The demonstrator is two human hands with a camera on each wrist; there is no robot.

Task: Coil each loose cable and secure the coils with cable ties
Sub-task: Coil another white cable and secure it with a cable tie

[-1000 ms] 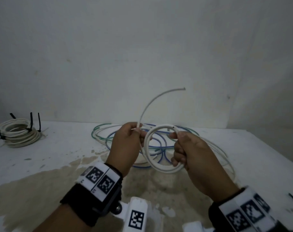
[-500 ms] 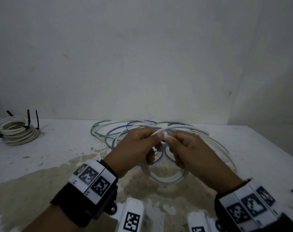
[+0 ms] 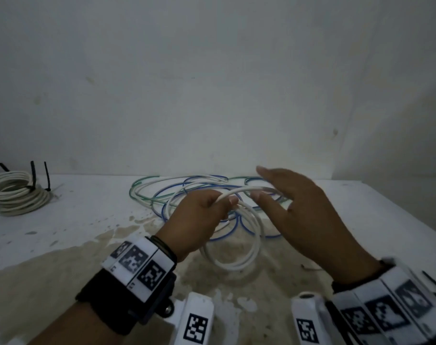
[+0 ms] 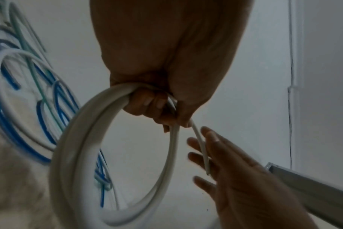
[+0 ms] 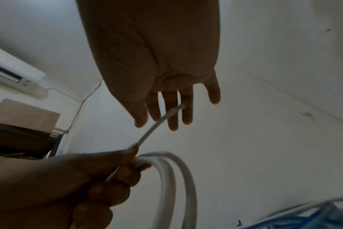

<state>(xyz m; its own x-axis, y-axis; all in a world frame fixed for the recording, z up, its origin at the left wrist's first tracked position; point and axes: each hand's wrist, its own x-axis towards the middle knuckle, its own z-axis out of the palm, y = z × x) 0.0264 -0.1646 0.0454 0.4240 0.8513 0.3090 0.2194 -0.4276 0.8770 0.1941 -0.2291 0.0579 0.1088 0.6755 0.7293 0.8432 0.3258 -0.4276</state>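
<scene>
Left hand (image 3: pixel 202 215) is clenched around the top of a small coil of white round cable (image 3: pixel 237 245), fingers curled through the loops, thumb on top. The coil hangs below the fist, a couple of turns, just above the stained white tabletop (image 3: pixel 87 220); can't tell if its bottom touches the surface. In the left wrist view the loops (image 4: pixel 112 155) bunch under the curled fingers (image 4: pixel 147 103).

The cable's free tail (image 3: pixel 252 190) runs out of the left fist to the right and lies across the right hand's fingers (image 5: pixel 172 111).

Right hand (image 3: pixel 301 210) is released: fingers straight and spread, palm toward the coil, gripping nothing. The tail only touches them.

Behind both hands, loose blue, green and white cables (image 3: pixel 177 192) lie tangled flat on the tabletop, uncoiled.

Far left on the table: a finished coil of white cable (image 3: pixel 15 192) bound with black cable ties (image 3: pixel 32 170), tie ends sticking up. Well apart from the hands.

Black strip at the right edge of the table (image 3: pixel 433 282), too little visible to identify.
</scene>
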